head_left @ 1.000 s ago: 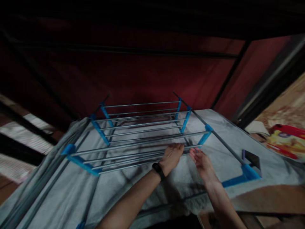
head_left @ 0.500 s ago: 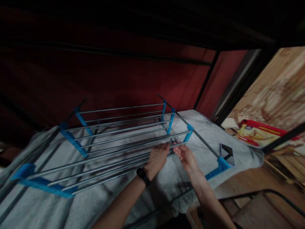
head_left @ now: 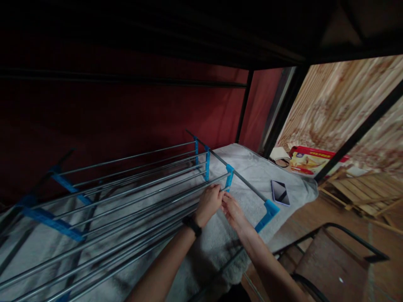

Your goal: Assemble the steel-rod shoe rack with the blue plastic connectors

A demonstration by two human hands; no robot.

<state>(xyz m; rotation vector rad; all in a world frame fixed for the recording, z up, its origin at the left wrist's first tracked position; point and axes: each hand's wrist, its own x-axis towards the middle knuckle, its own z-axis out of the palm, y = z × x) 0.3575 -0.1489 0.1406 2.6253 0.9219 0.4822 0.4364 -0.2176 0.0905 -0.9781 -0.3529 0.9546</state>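
Note:
A rack of grey metal rods with blue plastic brackets, like a clothes drying rack (head_left: 151, 181), lies across a pale blanket. My left hand (head_left: 209, 203), with a black band on its wrist, is closed around a metal rod near the rods' right ends. Close against it, my right hand (head_left: 232, 209) pinches at the same spot, its fingertips partly hidden. Just beyond both hands is a blue bracket (head_left: 229, 176) on the right side bar. Another blue corner piece (head_left: 267, 213) sits at that bar's near end.
A phone (head_left: 280, 193) lies on the blanket (head_left: 248, 167) to the right. Black bed-frame posts (head_left: 285, 111) and a dark overhead bunk surround the space. A red and yellow box (head_left: 311, 159), a wooden slatted piece (head_left: 362, 191) and a chair (head_left: 333, 260) stand at right.
The view has turned to the right, so the rack appears shifted left. My hands have come closer together by the right bracket, the right hand moving in against the left.

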